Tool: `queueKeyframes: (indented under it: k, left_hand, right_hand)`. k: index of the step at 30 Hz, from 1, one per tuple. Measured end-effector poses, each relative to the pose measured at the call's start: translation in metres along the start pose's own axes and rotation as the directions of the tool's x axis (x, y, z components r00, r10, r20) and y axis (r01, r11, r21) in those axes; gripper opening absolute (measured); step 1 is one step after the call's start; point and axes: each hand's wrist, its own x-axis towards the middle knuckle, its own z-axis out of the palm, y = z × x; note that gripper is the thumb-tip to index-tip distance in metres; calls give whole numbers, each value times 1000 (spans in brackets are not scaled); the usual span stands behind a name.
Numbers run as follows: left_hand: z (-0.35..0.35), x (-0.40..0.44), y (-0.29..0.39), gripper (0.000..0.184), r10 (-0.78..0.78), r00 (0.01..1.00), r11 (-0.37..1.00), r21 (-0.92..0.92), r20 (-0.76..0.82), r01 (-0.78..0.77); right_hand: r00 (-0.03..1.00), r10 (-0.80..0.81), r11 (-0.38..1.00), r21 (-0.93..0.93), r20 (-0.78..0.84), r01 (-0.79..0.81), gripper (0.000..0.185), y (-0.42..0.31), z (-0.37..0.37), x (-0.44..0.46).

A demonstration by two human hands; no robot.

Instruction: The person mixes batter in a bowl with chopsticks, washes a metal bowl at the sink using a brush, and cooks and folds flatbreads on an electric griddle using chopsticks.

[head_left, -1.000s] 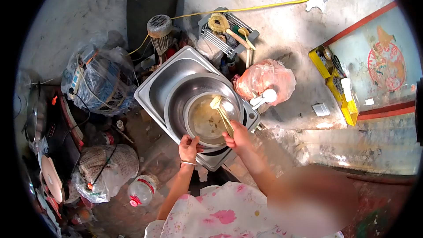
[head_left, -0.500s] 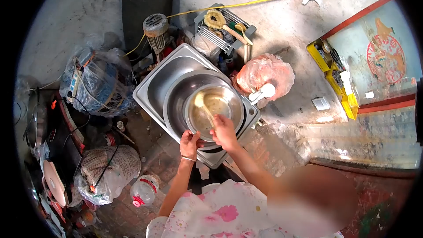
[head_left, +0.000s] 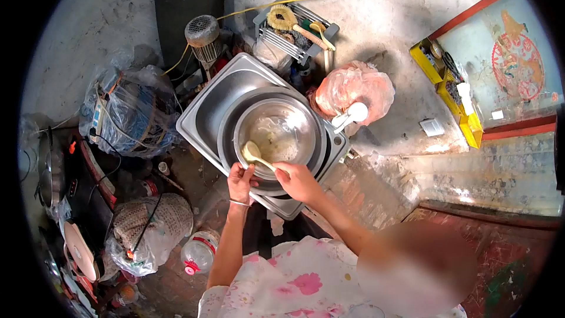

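A small steel bowl (head_left: pixel 294 119) with some cloudy liquid at its bottom sits inside a larger steel basin (head_left: pixel 228 131). Both rest in a stainless sink (head_left: pixel 207 106). My left hand (head_left: pixel 239 181) grips the near-left rim of the small bowl, thumb on top. In my right hand (head_left: pixel 297 180) is the handle of a pale yellow spoon (head_left: pixel 251 151). The spoon's head lies against the inner left wall of the bowl, close to my left thumb.
A grey rack (head_left: pixel 276 38) with a round brush (head_left: pixel 282 17) stands behind the sink. To the right is a pink plastic-wrapped container (head_left: pixel 356 91) with a white pump top (head_left: pixel 356 112). A motor (head_left: pixel 203 38) stands back left; a plastic jug (head_left: pixel 199 253) is on the floor.
The spoon's head has swung from the bowl's far left side toward me, to its near-left wall. The small bowl has shifted slightly left and up, with my left hand on it.
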Motion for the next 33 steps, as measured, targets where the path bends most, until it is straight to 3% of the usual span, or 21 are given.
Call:
queueKeyframes:
  k: [1,2,3,5,11,14,15,17,19,21,22,25,29,33]
  left_hand:
    - [-3,1,1,7,22,1000,1000,12,-18,-22]
    - [-6,1,3,7,34,999,999,19,-28,-34]
    - [-9,1,5,7,34,999,999,19,-31,-34]
    - [-12,-1,8,7,58,998,998,35,-29,-57]
    - [-5,-4,9,9,5,1000,996,89,-21,-3]
    - [-5,-5,6,10,-1,1000,996,84,-19,2]
    - [-4,-6,6,9,12,1000,998,60,-23,-11]
    - [-5,-8,8,9,0,999,998,70,-43,3]
    - [-4,-8,9,10,0,999,995,98,-40,3]
    - [-2,-9,7,11,-2,999,995,97,-36,6]
    - [-2,-9,6,11,-4,999,995,97,-33,7]
    - [-2,-13,5,13,-5,998,997,76,-60,9]
    - [2,-16,8,14,-21,999,995,95,-38,25]
    - [1,-17,6,14,-25,998,996,83,-59,30]
  right_hand:
    - [987,-160,974,-155,34,163,20,-9,-11,-3]
    - [988,48,975,-222,149,-14,18,-21,-27,-7]
    - [987,48,975,-220,151,-14,18,-17,-38,-8]
    - [979,73,822,-567,191,49,17,-12,-52,-9]
    - [995,-53,838,-537,89,93,20,-6,-37,16]
    - [972,-206,837,-495,110,233,15,-4,-30,-1]
    - [971,-207,836,-494,117,237,15,-1,-37,-2]
    - [991,-9,810,-580,131,84,16,4,-50,-3]
    - [996,-47,799,-595,81,86,17,6,-45,9]
    - [991,-69,885,-451,114,114,24,0,-30,18]
    - [979,-27,884,-452,204,118,23,-6,-31,14]
    - [976,65,857,-512,210,53,17,-11,-52,0]
    - [991,69,862,-507,113,-2,20,-11,-45,19]
    - [967,1,855,-502,256,132,22,-14,-48,5]
